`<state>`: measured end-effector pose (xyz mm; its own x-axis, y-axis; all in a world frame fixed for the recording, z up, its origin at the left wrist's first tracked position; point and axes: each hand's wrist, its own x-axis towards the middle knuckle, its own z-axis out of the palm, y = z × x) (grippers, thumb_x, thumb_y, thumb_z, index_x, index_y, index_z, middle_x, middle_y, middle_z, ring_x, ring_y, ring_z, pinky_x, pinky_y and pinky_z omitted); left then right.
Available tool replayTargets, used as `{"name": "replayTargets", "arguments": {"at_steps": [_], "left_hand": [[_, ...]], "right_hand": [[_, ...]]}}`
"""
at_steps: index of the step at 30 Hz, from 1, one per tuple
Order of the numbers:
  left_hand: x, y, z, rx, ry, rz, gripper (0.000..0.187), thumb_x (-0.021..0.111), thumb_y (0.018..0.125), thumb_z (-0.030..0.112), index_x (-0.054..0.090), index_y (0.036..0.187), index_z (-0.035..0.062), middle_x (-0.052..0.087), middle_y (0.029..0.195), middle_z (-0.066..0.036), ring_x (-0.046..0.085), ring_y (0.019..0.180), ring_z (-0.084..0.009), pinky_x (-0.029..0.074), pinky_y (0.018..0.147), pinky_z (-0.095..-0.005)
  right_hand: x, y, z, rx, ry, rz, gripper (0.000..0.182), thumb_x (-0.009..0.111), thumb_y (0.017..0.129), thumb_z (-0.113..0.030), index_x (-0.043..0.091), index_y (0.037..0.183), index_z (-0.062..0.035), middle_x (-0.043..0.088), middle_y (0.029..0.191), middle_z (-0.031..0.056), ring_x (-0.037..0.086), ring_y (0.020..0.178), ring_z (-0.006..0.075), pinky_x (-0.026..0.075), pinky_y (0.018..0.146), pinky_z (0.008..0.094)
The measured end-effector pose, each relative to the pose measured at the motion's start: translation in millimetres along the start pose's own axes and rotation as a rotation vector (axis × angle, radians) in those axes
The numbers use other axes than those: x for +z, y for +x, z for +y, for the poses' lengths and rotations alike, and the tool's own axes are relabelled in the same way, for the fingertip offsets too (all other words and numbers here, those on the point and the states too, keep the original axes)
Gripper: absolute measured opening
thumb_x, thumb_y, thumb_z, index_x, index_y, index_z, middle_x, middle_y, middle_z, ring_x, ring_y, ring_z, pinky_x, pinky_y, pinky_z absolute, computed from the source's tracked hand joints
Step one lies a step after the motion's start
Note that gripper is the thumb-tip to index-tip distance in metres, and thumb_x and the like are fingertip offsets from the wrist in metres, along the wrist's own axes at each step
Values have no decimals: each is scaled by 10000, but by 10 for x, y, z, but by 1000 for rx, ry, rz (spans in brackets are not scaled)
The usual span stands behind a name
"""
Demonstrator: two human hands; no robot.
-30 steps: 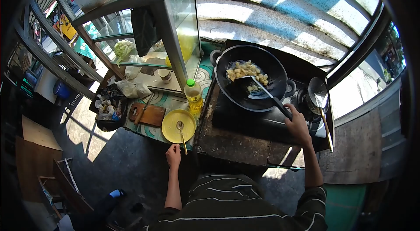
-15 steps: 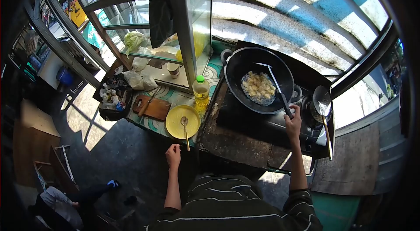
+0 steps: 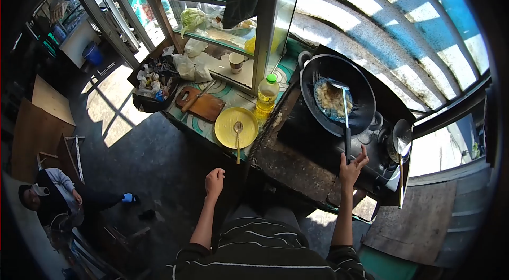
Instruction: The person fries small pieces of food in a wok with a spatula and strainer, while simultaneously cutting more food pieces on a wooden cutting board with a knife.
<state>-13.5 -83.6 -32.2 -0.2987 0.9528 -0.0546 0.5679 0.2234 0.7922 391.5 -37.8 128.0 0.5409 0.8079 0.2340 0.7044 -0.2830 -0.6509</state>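
Note:
A black wok (image 3: pixel 365 86) stands on the stove at right, with a pale frying mass (image 3: pixel 330 101) bubbling in oil. The spatula (image 3: pixel 347 121) leans in the wok, its blade over the food and its black handle pointing toward me. My right hand (image 3: pixel 350 173) is at the end of that handle; its fingers are spread apart, with the handle between thumb and fingers. My left hand (image 3: pixel 214 182) hangs in front of the counter with its fingers curled; nothing shows in it. Nearest to it is a yellow plate (image 3: pixel 225 130) with a spoon (image 3: pixel 238 142) on it.
Left of the plate are a cutting board (image 3: pixel 207 108) with a knife, and a black rubbish bag (image 3: pixel 151 102). An oil bottle (image 3: pixel 266 94) stands beside the stove. A skimmer (image 3: pixel 401 139) rests at far right. Behind is a glass case (image 3: pixel 263 31). A person (image 3: pixel 63 192) sits at lower left.
My right hand has loosened its fingers from around the spatula handle. The spatula blade has tipped over onto the food. My view has shifted, bringing more of the seated person in.

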Motion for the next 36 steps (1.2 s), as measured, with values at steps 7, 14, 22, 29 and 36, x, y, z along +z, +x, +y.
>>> {"name": "replayTargets", "arguments": {"at_steps": [7,14,22,29,36], "left_hand": [[-114,-224,727,-157,-490,15,144,620,810,143,639,762,9,620,636,-49,568,533,-104,449,509,-231],[247,-614,751,-402,-1257,-253,171,465,898,133,613,921,50,592,722,15,544,614,-51,468,579,-174],[-322,-100,602,-453,-919,-352,277,441,912,227,468,666,104,381,530,52,335,447,-20,275,403,-197],[-1348,1012,-1,-135,-724,-194,194,599,840,207,479,869,58,467,722,-5,458,573,-49,362,466,-184],[-2185,2044,-788,-55,-319,-196,262,679,769,181,535,925,27,572,740,-25,531,623,-97,448,593,-230]], "right_hand": [[217,-791,-747,-505,174,-59,575,644,733,-158,369,1230,-67,363,1174,171,347,1128,335,276,952,443],[574,-1802,-1196,-932,294,-714,572,602,774,-292,387,1258,-78,383,1236,156,366,1175,316,252,979,457],[1070,-1932,-1645,-626,243,-738,474,524,835,-299,419,1258,-115,437,1173,125,412,1122,276,295,914,412],[2203,-2268,-2529,-382,419,-729,465,535,841,-244,403,1258,-90,432,1146,162,427,1076,315,354,898,389],[2526,-2352,-3431,-324,419,-667,518,589,806,-204,381,1270,-106,448,1107,163,464,998,317,390,870,383]]}}
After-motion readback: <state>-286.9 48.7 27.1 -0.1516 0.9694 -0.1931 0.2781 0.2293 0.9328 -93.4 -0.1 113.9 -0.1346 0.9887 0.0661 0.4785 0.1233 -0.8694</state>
